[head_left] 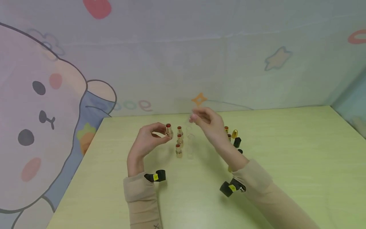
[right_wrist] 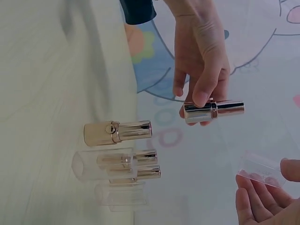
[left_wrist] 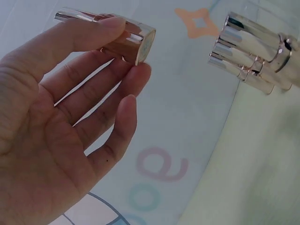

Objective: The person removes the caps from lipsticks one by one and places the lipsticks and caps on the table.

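My left hand [head_left: 147, 140] pinches a gold lipstick tube [head_left: 168, 130] between thumb and fingertips, raised above the table with its red top facing up. In the left wrist view the base of this lipstick [left_wrist: 146, 46] shows. My right hand [head_left: 210, 124] is lifted a little farther right and holds a clear plastic cap [right_wrist: 258, 169] between thumb and fingers. Between the hands several gold lipsticks [head_left: 179, 152] stand upright in a row on the table. Just right of that row stand clear caps [head_left: 190, 148], two of them visible in the right wrist view.
Right of my right forearm stand more lipsticks [head_left: 229, 136], a gold bullet-shaped piece [head_left: 235, 133] and black pieces [head_left: 237, 142], partly hidden by the arm. A printed cloth [head_left: 171, 63] hangs behind the pale table [head_left: 194, 200]. Black cameras [head_left: 160, 175] sit on both wrists.
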Motion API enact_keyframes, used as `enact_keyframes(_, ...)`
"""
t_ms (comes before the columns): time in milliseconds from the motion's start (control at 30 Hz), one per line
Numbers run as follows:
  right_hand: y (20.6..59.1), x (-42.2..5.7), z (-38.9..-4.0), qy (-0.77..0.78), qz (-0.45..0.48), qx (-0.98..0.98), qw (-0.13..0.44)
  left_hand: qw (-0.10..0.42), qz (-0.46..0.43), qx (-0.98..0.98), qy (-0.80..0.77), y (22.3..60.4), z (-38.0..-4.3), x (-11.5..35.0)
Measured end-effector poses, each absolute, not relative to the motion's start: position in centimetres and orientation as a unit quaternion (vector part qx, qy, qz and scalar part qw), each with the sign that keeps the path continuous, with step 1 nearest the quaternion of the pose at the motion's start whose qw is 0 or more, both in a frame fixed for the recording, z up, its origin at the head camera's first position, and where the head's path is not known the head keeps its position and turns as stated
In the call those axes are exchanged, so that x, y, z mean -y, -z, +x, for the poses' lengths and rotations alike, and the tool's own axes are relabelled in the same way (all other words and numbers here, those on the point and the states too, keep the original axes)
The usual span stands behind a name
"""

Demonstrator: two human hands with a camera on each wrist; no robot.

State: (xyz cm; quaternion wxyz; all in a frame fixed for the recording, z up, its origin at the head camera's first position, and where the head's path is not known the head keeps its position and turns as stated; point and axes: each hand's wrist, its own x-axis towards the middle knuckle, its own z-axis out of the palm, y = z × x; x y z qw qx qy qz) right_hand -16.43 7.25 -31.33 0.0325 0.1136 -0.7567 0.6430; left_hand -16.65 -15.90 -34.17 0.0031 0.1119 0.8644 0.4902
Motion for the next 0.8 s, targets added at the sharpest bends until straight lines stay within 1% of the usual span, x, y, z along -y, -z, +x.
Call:
enact_keyframes(200, 31.8, -7.8, -15.7, -0.623, 0.108, 0.774, 0.025, 0.015, 0.114, -0.869, -0.482, 34.3, -16.2, 15.8)
enact_keyframes(400, 32.7, -8.0, -14.8, -0.600, 0.106, 0.793, 0.014, 0.041, 0.118, -0.871, -0.476, 34.8, -16.1, 16.0)
enact_keyframes(800, 34.7, -8.4, -13.3, -0.570, 0.129, 0.811, 0.000, 0.072, 0.155, -0.877, -0.449, 35.4, -15.6, 16.3)
